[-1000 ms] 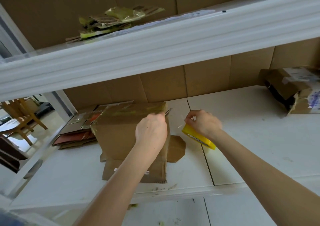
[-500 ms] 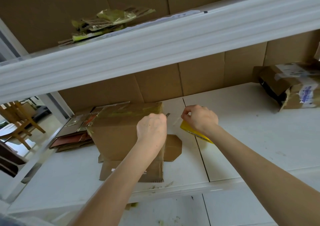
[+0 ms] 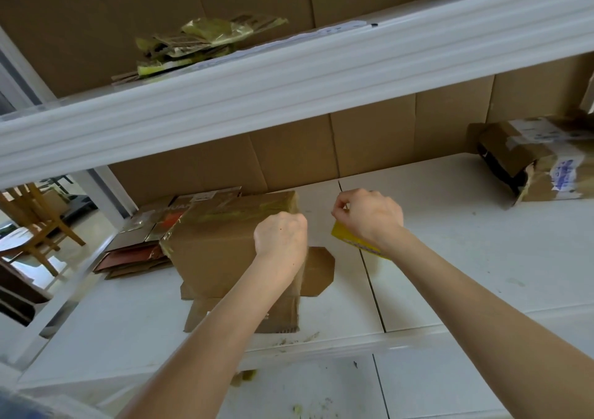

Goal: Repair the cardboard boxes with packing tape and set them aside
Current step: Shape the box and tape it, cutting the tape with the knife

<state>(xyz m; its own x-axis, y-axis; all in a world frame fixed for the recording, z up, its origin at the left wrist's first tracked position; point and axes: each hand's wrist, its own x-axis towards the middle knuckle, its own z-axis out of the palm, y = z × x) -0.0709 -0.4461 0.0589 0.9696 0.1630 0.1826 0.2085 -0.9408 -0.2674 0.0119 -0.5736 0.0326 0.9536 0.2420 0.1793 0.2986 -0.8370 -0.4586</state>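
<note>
Standing on the white shelf, the cardboard box runs lengthwise left to right, taped top up. Left hand curls at its right corner, grip unclear; right hand clutches a yellow tape roll.

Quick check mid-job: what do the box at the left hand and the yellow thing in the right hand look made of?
Box: brown cardboard, matte, with glossy wrinkled clear tape along its top edge. Yellow thing: smooth, bright, probably plastic with printing; the right hand hides most of it.
</note>
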